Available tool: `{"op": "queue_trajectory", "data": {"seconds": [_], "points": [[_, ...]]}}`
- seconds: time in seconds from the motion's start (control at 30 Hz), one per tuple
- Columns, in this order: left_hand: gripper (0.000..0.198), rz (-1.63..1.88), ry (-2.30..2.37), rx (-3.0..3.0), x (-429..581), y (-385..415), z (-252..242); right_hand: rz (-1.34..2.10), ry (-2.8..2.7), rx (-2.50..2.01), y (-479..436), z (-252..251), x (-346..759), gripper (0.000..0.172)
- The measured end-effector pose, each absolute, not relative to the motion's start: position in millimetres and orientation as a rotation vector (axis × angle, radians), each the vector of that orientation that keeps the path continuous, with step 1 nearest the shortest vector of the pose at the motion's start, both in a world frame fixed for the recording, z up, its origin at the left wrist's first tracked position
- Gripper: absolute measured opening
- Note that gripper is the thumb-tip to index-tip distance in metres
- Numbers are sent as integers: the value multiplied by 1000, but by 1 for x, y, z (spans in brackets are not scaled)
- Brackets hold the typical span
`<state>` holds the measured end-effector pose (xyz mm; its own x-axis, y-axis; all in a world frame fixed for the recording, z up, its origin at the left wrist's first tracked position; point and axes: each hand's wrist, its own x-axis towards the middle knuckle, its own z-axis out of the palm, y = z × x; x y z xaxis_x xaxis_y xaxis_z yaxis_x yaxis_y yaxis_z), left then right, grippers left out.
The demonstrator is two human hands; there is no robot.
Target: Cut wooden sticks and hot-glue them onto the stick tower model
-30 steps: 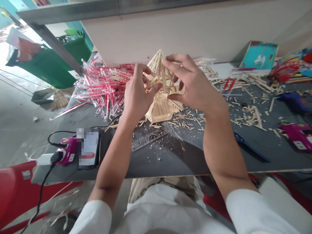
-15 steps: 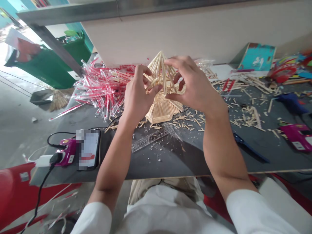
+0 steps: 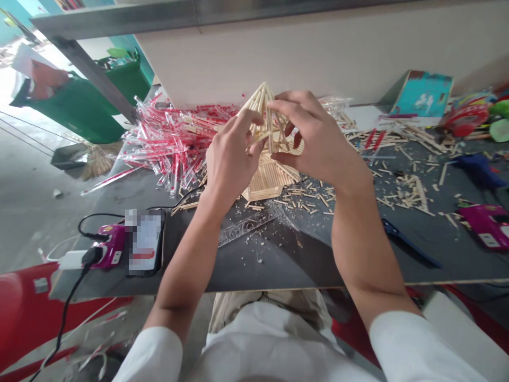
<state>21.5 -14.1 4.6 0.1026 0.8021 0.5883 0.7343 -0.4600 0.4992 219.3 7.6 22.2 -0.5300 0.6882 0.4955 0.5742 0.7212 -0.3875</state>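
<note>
Left hand (image 3: 230, 164) and right hand (image 3: 318, 135) grasping wooden-stick pyramid frame (image 3: 264, 106), fingers curled on its struts, above hexagonal stick base (image 3: 268, 183); plastic-wrapped red sticks (image 3: 170, 143) far left.

Bright daylight entering from upper left of frame; floor (image 3: 27, 212) there washed out by glare. Broad soft shadow across tabletop (image 3: 278, 265), lower middle. Wide-angle bowing toward edges; metal beam (image 3: 119, 16) curved along top. Clutter (image 3: 469, 119) at right edge slightly soft. Phone screen (image 3: 143, 239) pixelated.
</note>
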Motion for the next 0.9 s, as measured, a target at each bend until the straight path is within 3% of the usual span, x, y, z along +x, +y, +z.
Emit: {"op": "queue_trajectory", "data": {"seconds": [0.9], "points": [[19,1310,1631,2337,30,-6,-1,340,-2278,-1041,8,23,219,77]]}}
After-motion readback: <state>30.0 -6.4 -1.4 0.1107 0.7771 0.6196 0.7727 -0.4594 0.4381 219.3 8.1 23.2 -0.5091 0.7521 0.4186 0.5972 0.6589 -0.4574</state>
